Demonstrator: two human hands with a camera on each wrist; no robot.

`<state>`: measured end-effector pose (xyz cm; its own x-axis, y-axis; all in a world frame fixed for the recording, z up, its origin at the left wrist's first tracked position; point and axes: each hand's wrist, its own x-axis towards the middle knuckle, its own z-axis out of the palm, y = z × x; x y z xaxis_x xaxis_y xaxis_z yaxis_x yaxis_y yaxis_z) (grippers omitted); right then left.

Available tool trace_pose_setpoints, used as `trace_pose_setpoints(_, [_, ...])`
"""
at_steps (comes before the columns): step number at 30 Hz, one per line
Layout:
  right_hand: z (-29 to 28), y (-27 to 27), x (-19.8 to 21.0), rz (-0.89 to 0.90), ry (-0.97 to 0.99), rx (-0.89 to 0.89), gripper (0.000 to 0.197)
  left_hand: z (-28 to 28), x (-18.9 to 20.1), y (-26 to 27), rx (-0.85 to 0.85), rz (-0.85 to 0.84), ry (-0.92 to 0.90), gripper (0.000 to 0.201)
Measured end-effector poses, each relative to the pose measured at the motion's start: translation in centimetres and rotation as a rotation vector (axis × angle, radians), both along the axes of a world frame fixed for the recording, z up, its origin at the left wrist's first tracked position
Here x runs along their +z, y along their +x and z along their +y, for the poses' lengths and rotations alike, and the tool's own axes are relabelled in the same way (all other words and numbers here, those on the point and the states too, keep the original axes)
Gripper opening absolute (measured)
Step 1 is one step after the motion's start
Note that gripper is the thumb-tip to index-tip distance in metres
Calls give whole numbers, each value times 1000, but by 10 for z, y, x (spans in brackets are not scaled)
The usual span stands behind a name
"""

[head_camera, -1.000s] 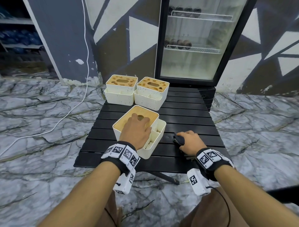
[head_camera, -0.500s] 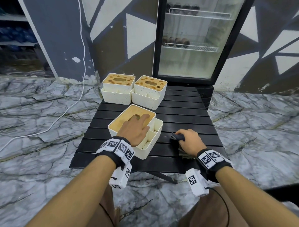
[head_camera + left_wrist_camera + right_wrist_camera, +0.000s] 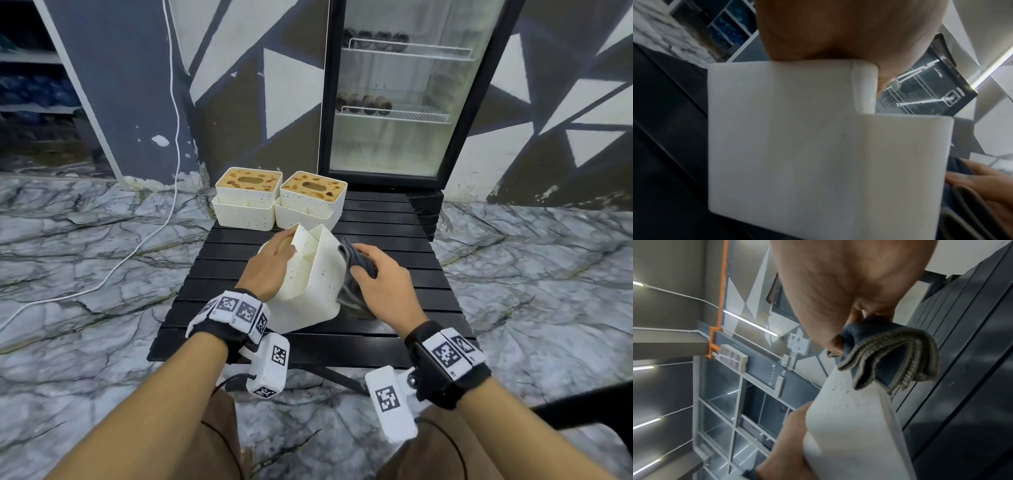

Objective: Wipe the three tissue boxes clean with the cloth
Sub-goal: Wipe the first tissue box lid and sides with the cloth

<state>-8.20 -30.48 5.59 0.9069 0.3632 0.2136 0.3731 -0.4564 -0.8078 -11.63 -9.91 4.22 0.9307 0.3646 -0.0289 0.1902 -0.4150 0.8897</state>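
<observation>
Both forearms reach forward over a black slatted table (image 3: 383,346). The left hand (image 3: 269,265) grips the nearest tissue box (image 3: 315,284), tipped on its side, white and speckled. Against the box's right face, the right hand (image 3: 383,281) clutches a folded dark grey cloth (image 3: 356,270) with curled fingers. Beyond the hands, 2 more tissue boxes (image 3: 248,198) (image 3: 310,202) stand side by side at the table's far end, tan lids blotched brown, making 3 boxes and 1 cloth.
</observation>
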Motion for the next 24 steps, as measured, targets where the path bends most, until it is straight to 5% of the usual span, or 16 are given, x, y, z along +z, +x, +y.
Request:
trace_pose_setpoints(13, [38,-38,-25,8,-108,153,50,23,-18,2,68,-49,-171,41])
trace_pose_setpoints(24, [74,30,-25,56,-144,121,51,24,-17,1,72,-63,-241,43])
